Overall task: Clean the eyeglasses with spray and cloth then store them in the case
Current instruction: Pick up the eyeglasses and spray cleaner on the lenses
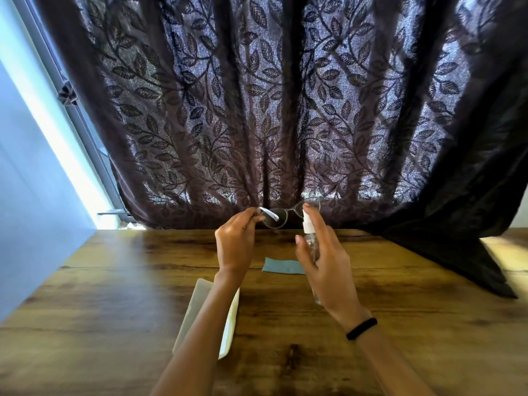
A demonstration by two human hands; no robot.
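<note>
My left hand (235, 244) pinches the light, fragile eyeglasses (272, 220) by the frame's end; my right hand (328, 264) grips the spray bottle (309, 227).

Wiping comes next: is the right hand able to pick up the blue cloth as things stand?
Probably not yet. The right hand grips the spray bottle, so it has no free fingers. The cloth lies flat on the table close by, and nothing else seems to block it.

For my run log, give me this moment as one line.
stage: spray | left hand: holds glasses | right hand: grips spray bottle, finger on pump | cloth: on table | case: on table
</note>
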